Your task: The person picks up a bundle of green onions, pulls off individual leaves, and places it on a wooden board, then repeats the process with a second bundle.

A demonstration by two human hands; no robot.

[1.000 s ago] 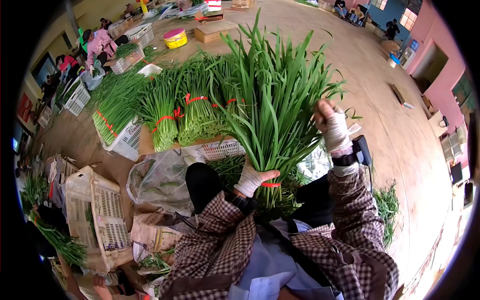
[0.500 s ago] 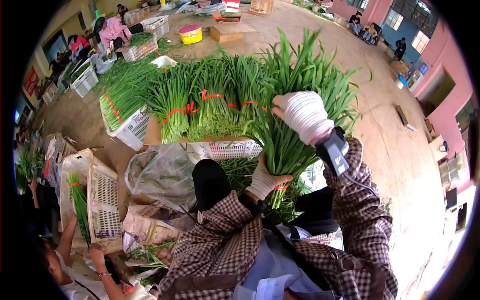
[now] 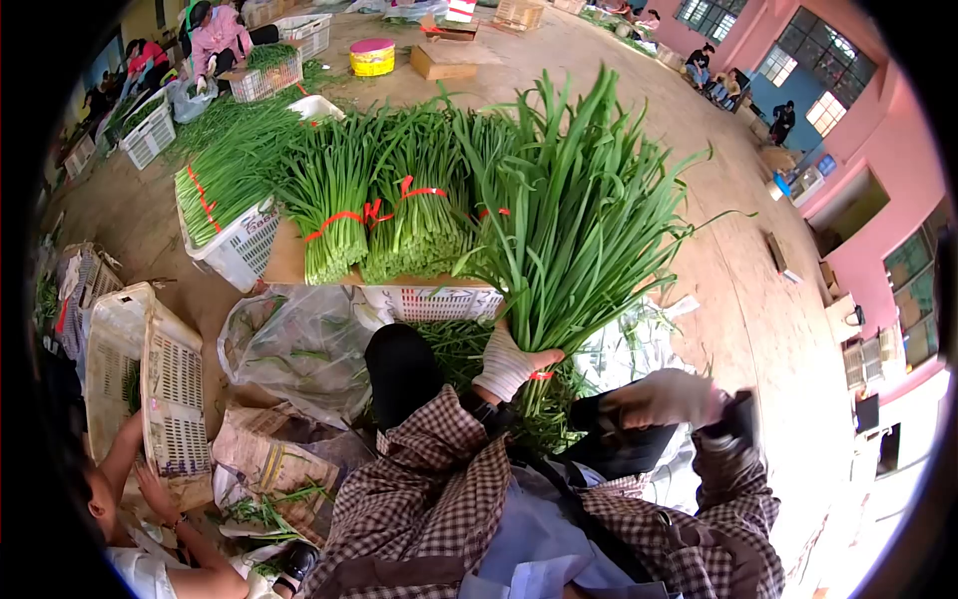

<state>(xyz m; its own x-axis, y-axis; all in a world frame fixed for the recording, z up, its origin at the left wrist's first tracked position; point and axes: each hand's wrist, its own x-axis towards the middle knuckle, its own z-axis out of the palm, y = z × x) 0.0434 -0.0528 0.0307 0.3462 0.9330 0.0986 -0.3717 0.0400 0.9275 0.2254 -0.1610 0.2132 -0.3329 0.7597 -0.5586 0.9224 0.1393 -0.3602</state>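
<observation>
My left hand [image 3: 511,361], in a striped knit glove, is wrapped round the lower stems of a large bunch of greens [image 3: 574,215] with long flat leaves, which looks like garlic chives. A red tie [image 3: 541,376] shows just below my thumb around the stems. The bunch stands upright, its leaves fanning out above. My right hand [image 3: 659,399], gloved too, is apart from the bunch, over my right knee; its fingers are smeared by motion. Ahead, tied bunches [image 3: 424,215] with red bands lie on a cardboard-topped white crate [image 3: 439,301].
A clear plastic bag [image 3: 299,344] and a woven sack [image 3: 284,444] lie to my left. Farther left, a co-worker's arms [image 3: 155,489] reach at a tilted white crate [image 3: 180,399]. Another crate [image 3: 235,250] holds tied greens. A yellow tub [image 3: 372,58] stands beyond.
My right hand has left the leaves and moved down towards my right knee. My left hand keeps its hold on the bunch. The co-worker's tied bundle has dropped mostly out of sight.
</observation>
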